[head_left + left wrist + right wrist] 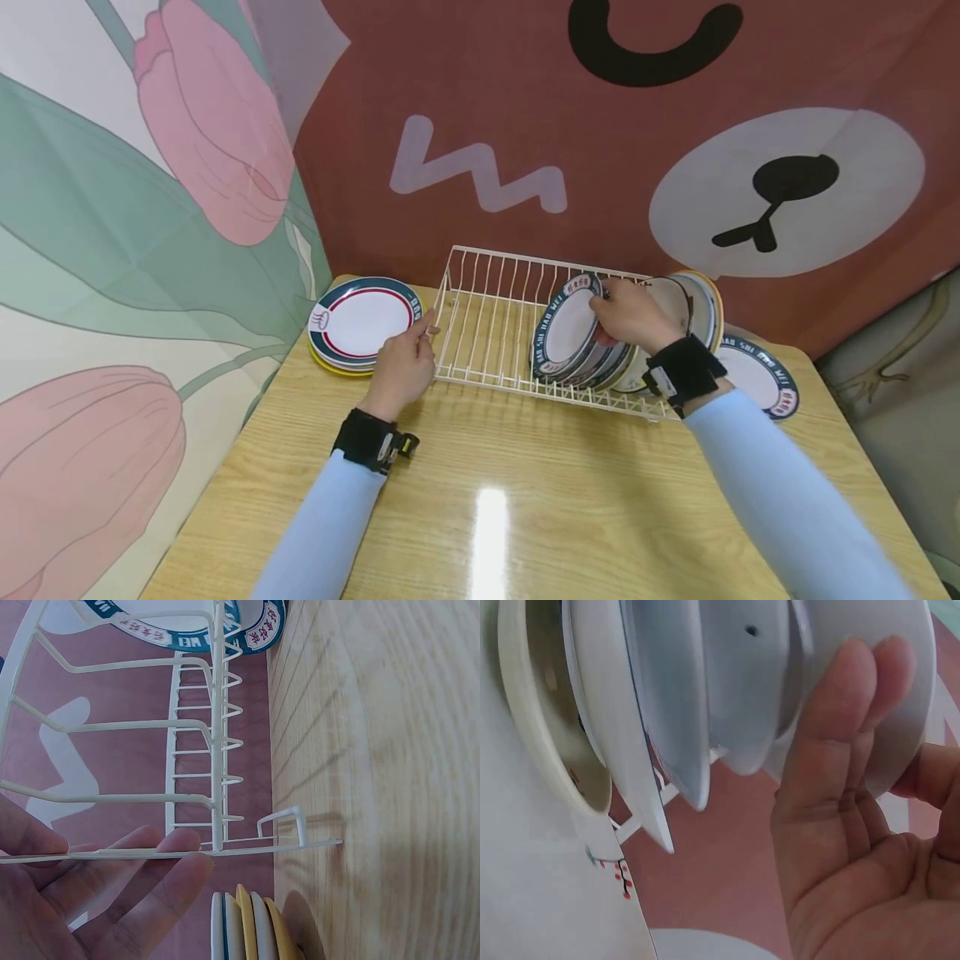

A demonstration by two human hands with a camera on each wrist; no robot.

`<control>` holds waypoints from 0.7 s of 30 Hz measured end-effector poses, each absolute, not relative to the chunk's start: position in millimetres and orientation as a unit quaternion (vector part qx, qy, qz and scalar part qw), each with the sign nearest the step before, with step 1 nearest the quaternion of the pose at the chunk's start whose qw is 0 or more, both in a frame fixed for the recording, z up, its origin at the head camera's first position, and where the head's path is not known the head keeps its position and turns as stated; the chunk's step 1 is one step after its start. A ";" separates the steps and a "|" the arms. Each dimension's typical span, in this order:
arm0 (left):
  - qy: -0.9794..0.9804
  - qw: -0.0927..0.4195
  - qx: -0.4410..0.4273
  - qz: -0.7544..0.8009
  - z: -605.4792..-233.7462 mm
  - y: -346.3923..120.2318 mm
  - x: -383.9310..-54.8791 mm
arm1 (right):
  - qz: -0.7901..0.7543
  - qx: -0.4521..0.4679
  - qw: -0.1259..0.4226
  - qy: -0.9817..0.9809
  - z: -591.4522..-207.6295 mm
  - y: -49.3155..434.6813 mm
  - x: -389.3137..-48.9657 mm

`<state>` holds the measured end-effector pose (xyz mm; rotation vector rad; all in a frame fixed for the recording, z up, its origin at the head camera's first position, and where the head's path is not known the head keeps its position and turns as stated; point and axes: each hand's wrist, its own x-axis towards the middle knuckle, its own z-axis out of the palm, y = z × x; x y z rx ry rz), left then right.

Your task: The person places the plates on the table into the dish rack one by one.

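Observation:
A white wire dish rack (483,251) stands on the table with several plates upright in its right part. My right hand (633,312) pinches the upper rim of the leftmost plate (568,333), which has a dark blue lettered border. In the right wrist view, the fingers (832,712) lie against that plate's back, beside other plates (667,697) leaning in a row. At the rack's left end, my left hand (401,367) grips the end wire. The left wrist view shows its fingertips (180,840) on both sides of this wire.
Left of the rack lies a stack of plates (363,321), the top one blue-rimmed. Another blue-rimmed plate (750,379) lies flat at the rack's right end. A printed cloth (480,75) hangs right behind the wooden table (420,517).

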<state>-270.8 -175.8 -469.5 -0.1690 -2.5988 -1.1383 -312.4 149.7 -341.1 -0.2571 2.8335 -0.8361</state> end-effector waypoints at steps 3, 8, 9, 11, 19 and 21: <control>-0.902 0.150 -0.061 -0.399 -468.9 -176.0 -270.8 | -0.275 -0.086 0.099 0.953 -347.1 146.1 -317.0; -0.901 0.155 -0.067 -0.400 -468.6 -176.3 -270.8 | -0.265 -0.092 0.100 0.955 -355.5 141.9 -320.8; -0.900 0.156 -0.068 -0.400 -468.5 -176.4 -270.7 | -0.259 -0.095 0.096 0.956 -356.6 141.0 -320.9; -0.900 0.157 -0.067 -0.402 -468.3 -176.5 -270.5 | -0.240 -0.101 0.082 0.962 -358.9 139.1 -320.9; -0.899 0.153 -0.070 -0.404 -468.9 -176.8 -270.0 | -0.162 -0.095 0.031 0.982 -367.3 133.3 -317.7; -0.899 0.153 -0.068 -0.405 -468.8 -176.4 -270.0 | -0.162 -0.095 0.024 0.982 -368.3 132.7 -316.5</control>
